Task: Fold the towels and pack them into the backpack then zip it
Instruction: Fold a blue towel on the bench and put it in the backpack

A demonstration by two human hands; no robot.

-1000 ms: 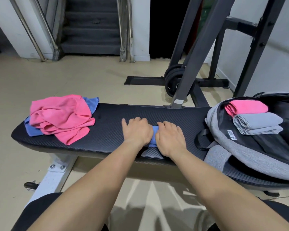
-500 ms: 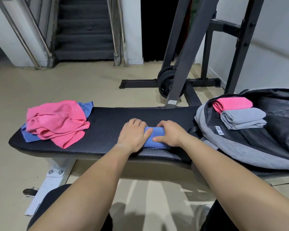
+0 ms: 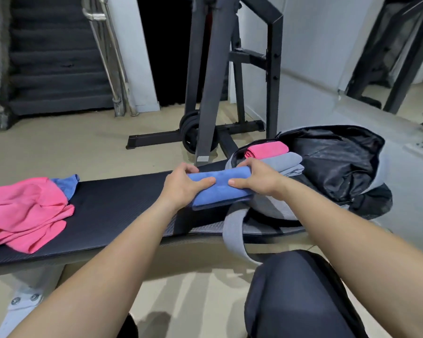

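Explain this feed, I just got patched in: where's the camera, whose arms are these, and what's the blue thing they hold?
No machine here: the camera sits on a person's head, looking down at their own bare arms. The left hand and right hand each grip an end of a folded blue towel, held by the rim of the open backpack, which lies on the black bench. Inside it lie a folded pink towel and a folded grey towel. At the bench's left end a crumpled pink towel lies over a loose blue towel, both unfolded.

Left hand [image 3: 181,186] and right hand [image 3: 258,179] reach forward, seemingly pinching, thumbs facing.
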